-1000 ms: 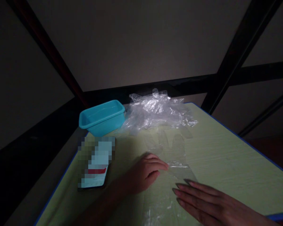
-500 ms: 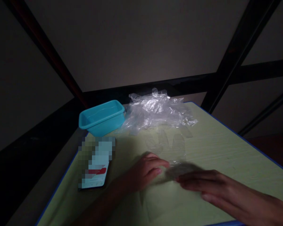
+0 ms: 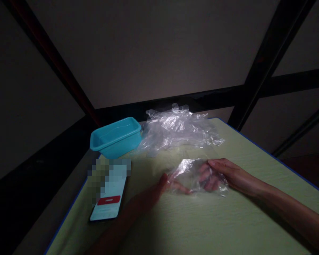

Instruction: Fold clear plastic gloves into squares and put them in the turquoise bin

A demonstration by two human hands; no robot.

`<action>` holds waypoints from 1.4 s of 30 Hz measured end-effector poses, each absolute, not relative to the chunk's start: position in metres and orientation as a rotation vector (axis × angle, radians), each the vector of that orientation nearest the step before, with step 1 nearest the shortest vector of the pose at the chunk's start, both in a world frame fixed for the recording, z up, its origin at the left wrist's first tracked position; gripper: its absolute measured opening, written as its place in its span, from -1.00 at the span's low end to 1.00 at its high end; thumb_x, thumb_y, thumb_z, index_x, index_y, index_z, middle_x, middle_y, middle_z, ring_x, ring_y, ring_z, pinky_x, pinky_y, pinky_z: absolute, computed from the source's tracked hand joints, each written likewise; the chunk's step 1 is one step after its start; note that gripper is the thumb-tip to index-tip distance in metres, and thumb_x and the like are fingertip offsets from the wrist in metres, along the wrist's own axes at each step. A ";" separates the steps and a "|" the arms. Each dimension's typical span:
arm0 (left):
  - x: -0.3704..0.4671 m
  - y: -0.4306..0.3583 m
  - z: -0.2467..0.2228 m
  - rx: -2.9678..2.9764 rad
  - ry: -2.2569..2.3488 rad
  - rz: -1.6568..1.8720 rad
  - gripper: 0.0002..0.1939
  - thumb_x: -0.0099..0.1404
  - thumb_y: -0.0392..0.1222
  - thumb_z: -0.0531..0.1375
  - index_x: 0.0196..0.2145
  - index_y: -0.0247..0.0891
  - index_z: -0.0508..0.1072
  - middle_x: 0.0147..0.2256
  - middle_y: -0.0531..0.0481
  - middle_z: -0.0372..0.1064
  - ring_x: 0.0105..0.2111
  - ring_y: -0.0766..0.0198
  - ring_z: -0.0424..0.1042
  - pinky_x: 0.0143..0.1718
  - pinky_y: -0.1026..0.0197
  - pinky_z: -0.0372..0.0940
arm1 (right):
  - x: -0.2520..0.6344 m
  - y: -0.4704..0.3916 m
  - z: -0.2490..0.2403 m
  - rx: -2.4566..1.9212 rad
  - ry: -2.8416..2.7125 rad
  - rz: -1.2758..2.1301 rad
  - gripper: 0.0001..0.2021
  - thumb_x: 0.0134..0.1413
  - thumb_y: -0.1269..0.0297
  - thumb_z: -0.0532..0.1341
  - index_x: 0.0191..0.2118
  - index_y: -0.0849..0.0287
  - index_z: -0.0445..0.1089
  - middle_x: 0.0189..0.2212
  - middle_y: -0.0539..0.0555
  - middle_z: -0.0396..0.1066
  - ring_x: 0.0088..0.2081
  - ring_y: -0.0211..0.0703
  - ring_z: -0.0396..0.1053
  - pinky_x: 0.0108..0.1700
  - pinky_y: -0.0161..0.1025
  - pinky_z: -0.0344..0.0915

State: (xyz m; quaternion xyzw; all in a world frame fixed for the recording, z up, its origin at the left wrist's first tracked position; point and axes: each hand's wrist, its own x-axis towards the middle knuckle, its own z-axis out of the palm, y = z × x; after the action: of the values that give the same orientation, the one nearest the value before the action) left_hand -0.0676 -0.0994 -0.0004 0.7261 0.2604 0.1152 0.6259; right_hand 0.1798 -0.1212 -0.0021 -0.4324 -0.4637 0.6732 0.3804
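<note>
A clear disposable plastic glove (image 3: 187, 173) is held up just over the table between my two hands, folded and crinkled. My right hand (image 3: 218, 173) pinches its right side, the thumb on top and the other fingers showing through the film. At the left side, my left hand (image 3: 172, 184) closes on the glove's edge, its thumb in front and its fingers partly seen through the plastic. Beyond them lies a heap of clear plastic gloves (image 3: 175, 125), shiny and tangled.
A turquoise plastic basket (image 3: 117, 138) stands at the back left, beside the heap. A phone (image 3: 108, 198) with a lit, partly blurred screen lies left of my left arm. The pale wood-grain table (image 3: 191, 230) has a blue edge; a wall (image 3: 159, 53) rises behind it.
The glove lay flat on the table with its fingers pointing away; now it is lifted and folded up. My right hand has moved forward and gripped it; my left hand has turned.
</note>
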 end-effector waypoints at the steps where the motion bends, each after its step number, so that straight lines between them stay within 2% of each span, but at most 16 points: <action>1: -0.068 -0.098 0.000 1.682 0.592 0.256 -0.11 0.21 0.35 -0.47 -0.11 -0.22 0.44 0.06 -0.14 0.29 0.24 0.04 -0.11 0.20 -0.14 -0.34 | 0.180 -0.119 -0.003 -1.127 -1.154 1.711 -0.61 -0.06 -0.05 0.24 -0.36 0.25 0.43 -0.46 0.14 0.54 -0.56 -0.25 0.46 -0.54 -0.37 0.34; 2: -0.068 -0.097 -0.001 1.697 0.586 0.251 -0.13 0.21 0.37 -0.43 -0.11 -0.22 0.44 0.05 -0.15 0.29 0.24 0.03 -0.10 0.20 -0.14 -0.33 | 0.180 -0.117 -0.003 -1.151 -1.134 1.701 -0.63 -0.04 -0.03 0.23 -0.37 0.25 0.42 -0.48 0.13 0.54 -0.58 -0.25 0.46 -0.55 -0.38 0.33; 4: -0.067 -0.094 -0.005 1.695 0.587 0.249 -0.26 0.22 0.36 -0.22 0.03 -0.22 0.33 0.00 -0.18 0.35 0.18 0.02 0.05 0.17 -0.16 -0.19 | 0.179 -0.112 -0.002 -1.208 -1.114 1.677 -0.69 0.04 0.05 0.19 -0.38 0.27 0.40 -0.51 0.13 0.53 -0.59 -0.26 0.46 -0.56 -0.39 0.32; 5: -0.067 -0.093 -0.008 1.684 0.604 0.243 -0.31 0.23 0.31 -0.10 0.12 -0.21 0.23 -0.03 -0.18 0.38 0.14 0.03 0.14 0.15 -0.15 -0.11 | 0.178 -0.110 -0.001 -1.242 -1.108 1.670 -0.71 0.08 0.09 0.16 -0.38 0.27 0.39 -0.52 0.13 0.53 -0.60 -0.27 0.45 -0.57 -0.40 0.32; 7: -0.066 -0.092 -0.013 1.657 0.673 0.255 -0.33 0.25 0.17 0.02 0.21 -0.20 0.05 -0.04 -0.15 0.39 0.08 0.08 0.22 0.12 -0.11 -0.04 | 0.177 -0.107 0.000 -1.302 -1.100 1.675 -0.72 0.15 0.14 0.10 -0.34 0.29 0.38 -0.53 0.14 0.53 -0.61 -0.26 0.45 -0.57 -0.38 0.32; 11: -0.066 -0.091 -0.017 1.617 0.746 0.291 -0.48 0.34 -0.02 -0.07 0.20 -0.24 0.09 -0.02 -0.10 0.38 0.09 0.16 0.22 0.16 -0.03 -0.07 | 0.180 -0.112 0.003 -1.303 -1.135 1.652 -0.64 0.16 0.04 0.06 -0.14 0.27 0.30 -0.46 0.17 0.53 -0.48 -0.18 0.49 -0.38 -0.26 0.40; 14: -0.065 -0.091 -0.016 1.576 0.801 0.274 -0.50 0.34 -0.06 -0.08 0.19 -0.28 0.10 -0.04 -0.09 0.40 0.10 0.15 0.22 0.15 -0.02 -0.05 | 0.189 -0.125 0.004 -1.292 -1.255 1.536 -0.47 0.00 -0.07 0.17 -0.02 0.22 0.22 -0.38 0.17 0.52 -0.34 -0.11 0.50 -0.25 -0.17 0.38; 17: -0.064 -0.092 -0.014 1.544 0.839 0.260 -0.51 0.35 -0.08 -0.09 0.19 -0.26 0.11 -0.03 -0.08 0.40 0.11 0.16 0.20 0.15 0.00 -0.05 | 0.198 -0.138 0.002 -1.332 -1.348 1.428 -0.33 -0.22 -0.02 0.33 0.02 0.17 0.16 -0.37 0.12 0.51 -0.26 -0.04 0.47 -0.20 -0.11 0.36; 20: -0.064 -0.092 -0.016 1.492 0.823 0.275 -0.48 0.33 -0.06 -0.08 0.20 -0.29 0.08 -0.11 -0.09 0.45 0.09 0.14 0.24 0.14 -0.02 -0.04 | 0.198 -0.148 -0.002 -1.404 -1.387 1.344 -0.30 -0.31 0.07 0.37 0.00 0.14 0.12 -0.43 0.04 0.47 -0.34 -0.08 0.45 -0.27 -0.12 0.34; 28: -0.064 -0.087 -0.024 1.538 0.852 0.302 -0.43 0.31 -0.02 -0.05 0.20 -0.36 0.06 -0.17 -0.13 0.47 0.08 0.09 0.24 0.15 -0.07 -0.10 | 0.181 -0.156 -0.011 -1.460 -1.442 1.155 -0.43 -0.17 0.14 0.27 -0.03 0.16 0.06 -0.58 -0.10 0.33 -0.53 -0.22 0.31 -0.44 -0.24 0.25; 32: -0.065 -0.084 -0.030 1.507 0.767 0.429 -0.41 0.28 0.05 0.04 0.17 -0.32 0.10 -0.12 -0.16 0.45 -0.01 0.08 0.33 0.06 -0.05 0.07 | 0.180 -0.155 -0.015 -1.465 -1.512 1.049 -0.50 -0.09 0.17 0.22 -0.02 0.17 0.08 -0.57 -0.09 0.29 -0.52 -0.23 0.28 -0.47 -0.26 0.23; 36: -0.072 -0.085 -0.025 1.349 0.775 0.591 -0.28 0.11 0.10 0.23 0.12 -0.27 0.10 -0.10 -0.19 0.42 -0.05 0.06 0.38 -0.03 0.02 0.18 | 0.178 -0.154 -0.015 -1.481 -1.552 1.026 -0.50 -0.04 0.13 0.19 0.00 0.18 0.07 -0.55 -0.06 0.28 -0.49 -0.21 0.28 -0.44 -0.25 0.23; 39: -0.083 -0.088 -0.021 1.346 0.840 0.627 -0.24 0.03 0.03 0.30 0.10 -0.24 0.08 -0.23 -0.10 0.45 -0.11 0.09 0.42 -0.08 0.06 0.21 | 0.176 -0.154 -0.014 -1.471 -1.553 1.034 -0.49 -0.04 0.08 0.17 -0.01 0.20 0.06 -0.55 -0.07 0.26 -0.50 -0.21 0.26 -0.44 -0.25 0.21; 42: -0.092 -0.093 -0.018 1.446 0.922 0.653 -0.30 0.05 -0.14 0.29 0.09 -0.24 0.08 -0.32 0.01 0.41 -0.24 0.21 0.43 -0.18 0.14 0.24 | 0.176 -0.155 -0.014 -1.447 -1.536 1.052 -0.51 -0.03 0.08 0.17 -0.02 0.21 0.05 -0.55 -0.07 0.24 -0.50 -0.23 0.24 -0.44 -0.25 0.20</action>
State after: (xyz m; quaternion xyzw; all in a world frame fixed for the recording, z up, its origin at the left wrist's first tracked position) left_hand -0.0924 -0.0928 -0.0181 0.6256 0.3989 0.2828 0.6079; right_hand 0.1758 -0.1548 -0.0141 -0.5673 -0.6021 0.4122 0.3818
